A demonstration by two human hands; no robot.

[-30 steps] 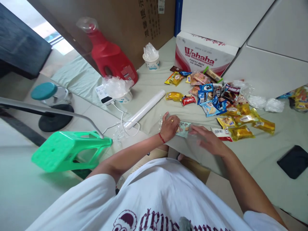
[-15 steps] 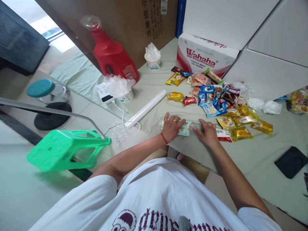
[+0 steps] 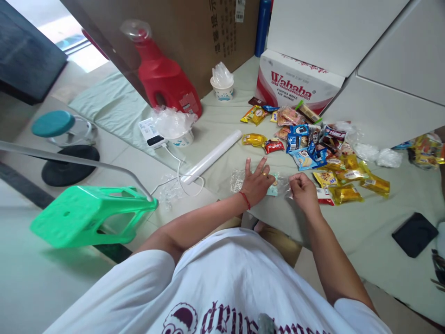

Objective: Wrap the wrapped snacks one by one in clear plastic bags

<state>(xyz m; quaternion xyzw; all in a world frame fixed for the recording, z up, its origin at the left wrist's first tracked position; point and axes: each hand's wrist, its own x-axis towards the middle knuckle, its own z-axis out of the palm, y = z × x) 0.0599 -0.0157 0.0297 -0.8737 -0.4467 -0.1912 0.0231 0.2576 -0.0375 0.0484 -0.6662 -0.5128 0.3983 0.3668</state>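
Below, the count and the hands, placed against the Wahaha box (image 3: 299,83):
Boxes: one Wahaha box, standing at the back of the pale green cloth (image 3: 368,222).
Snack packets: a loose heap (image 3: 320,148) in front of the box, too many and too overlapped to count.
Red jugs: one (image 3: 167,79), left of the box.
Paper cups: two, one (image 3: 222,88) just left of the box, one (image 3: 175,132) farther left by the jug.
White rolls: one (image 3: 211,157), lying well in front-left of the box.
Teal snack packet: one (image 3: 273,184), in clear wrap, well in front of the box.
Left hand (image 3: 256,182): flat, fingers spread, pressing the packet down.
Right hand (image 3: 303,191): curled closed, pinching the clear wrap's end.
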